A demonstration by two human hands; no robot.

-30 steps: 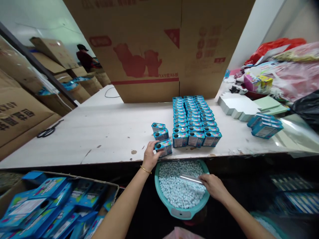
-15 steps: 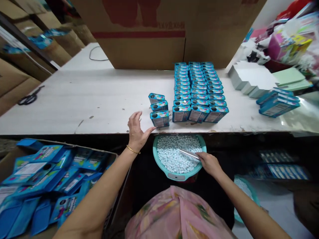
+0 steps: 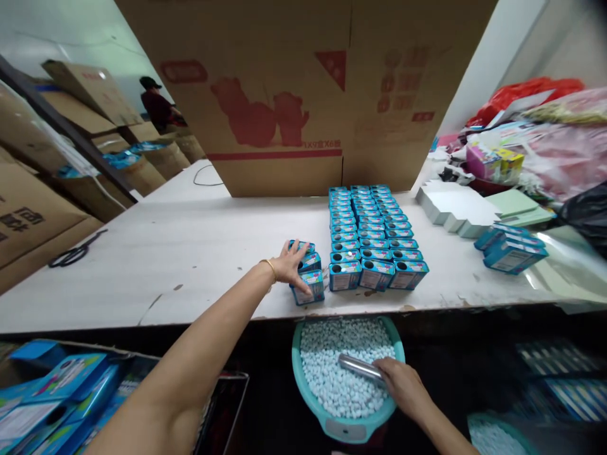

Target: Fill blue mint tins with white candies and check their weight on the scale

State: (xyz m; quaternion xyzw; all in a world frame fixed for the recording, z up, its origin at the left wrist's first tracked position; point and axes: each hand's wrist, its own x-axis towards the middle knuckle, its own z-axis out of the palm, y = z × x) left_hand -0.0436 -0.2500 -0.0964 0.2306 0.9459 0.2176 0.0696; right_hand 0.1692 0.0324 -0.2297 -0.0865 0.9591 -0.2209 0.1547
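My left hand (image 3: pixel 290 265) reaches over a short row of three small blue boxes (image 3: pixel 310 294) near the table's front edge. Its thumb lies against the front box and its fingers stretch to the back one, so the row sits between them. In my right hand (image 3: pixel 403 382) is a slim silver metal tube (image 3: pixel 360 366), tilted over the pale blue pellets (image 3: pixel 332 385). The pellets fill a turquoise basin (image 3: pixel 300 373) below the table edge. Just right of my left hand, more blue boxes (image 3: pixel 344 276) stand in three tight columns.
A big cardboard carton (image 3: pixel 284 170) rises behind the columns. To the right lie stacked white card (image 3: pixel 462 205) and loose blue boxes (image 3: pixel 515 256). Scissors (image 3: pixel 76 253) rest at far left. Blue cartons (image 3: pixel 61 385) fill a bin lower left. Another person (image 3: pixel 160 107) is in the background.
My left hand has moved from beside the short row of blue boxes onto it, thumb in front, fingers behind. My right hand still holds the metal tube over the basin. The view has tilted up.
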